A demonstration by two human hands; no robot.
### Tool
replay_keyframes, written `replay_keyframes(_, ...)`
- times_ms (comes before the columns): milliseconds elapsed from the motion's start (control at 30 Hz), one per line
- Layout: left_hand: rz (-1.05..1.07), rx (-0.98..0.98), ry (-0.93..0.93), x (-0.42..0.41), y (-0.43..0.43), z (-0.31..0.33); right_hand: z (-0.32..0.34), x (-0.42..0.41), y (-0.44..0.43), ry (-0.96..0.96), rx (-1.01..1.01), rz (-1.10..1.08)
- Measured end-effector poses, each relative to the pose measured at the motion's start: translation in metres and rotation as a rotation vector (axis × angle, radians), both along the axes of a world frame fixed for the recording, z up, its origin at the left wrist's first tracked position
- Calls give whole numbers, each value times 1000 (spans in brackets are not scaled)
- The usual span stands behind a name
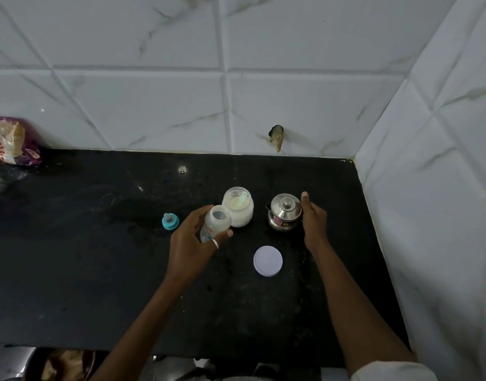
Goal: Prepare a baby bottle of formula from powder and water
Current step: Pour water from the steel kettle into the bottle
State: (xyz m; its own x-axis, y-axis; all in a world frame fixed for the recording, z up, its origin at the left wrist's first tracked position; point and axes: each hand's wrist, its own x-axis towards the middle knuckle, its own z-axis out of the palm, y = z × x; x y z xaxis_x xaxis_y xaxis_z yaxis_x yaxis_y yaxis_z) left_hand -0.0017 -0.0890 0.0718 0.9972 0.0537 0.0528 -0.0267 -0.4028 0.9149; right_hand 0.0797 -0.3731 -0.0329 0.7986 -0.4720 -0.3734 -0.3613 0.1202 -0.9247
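My left hand (193,240) is wrapped around an uncapped clear baby bottle (215,224), held upright just above the black counter (85,270). Right behind the bottle stands an open jar of white formula powder (240,213) with a scoop lying inside. My right hand (313,218) grips the right side of a small lidded steel pot (284,211), which rests on the counter. The bottle's teal teat ring (170,221) lies to the left. The jar's pale round lid (268,260) lies flat in front, between my arms.
White marble-look tiles form the back wall (236,92) and the right wall (442,188), meeting in a corner. A crumpled snack packet (13,141) sits at the far left against the wall. The counter's front edge runs along the bottom, with dishes below it.
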Motion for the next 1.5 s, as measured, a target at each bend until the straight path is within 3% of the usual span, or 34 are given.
replay_keyframes(233, 32, 18, -13, -3, 5, 3, 5, 6, 13, 15, 230, -175)
replay_keyframes(533, 36, -9, -37, 0, 4, 12, 41, 0, 28, 7, 271, -183)
replay_keyframes(733, 43, -57, -62, 13, 5, 19, 105, -6, 40, -100, 321, -152)
replay_keyframes(1133, 60, -213, -175, 31, 13, 64, 254, -13, 88, -349, 160, -15)
replay_keyframes(1500, 62, -186, -302, 43, 29, 99, 294, -5, 125, -438, 15, 40)
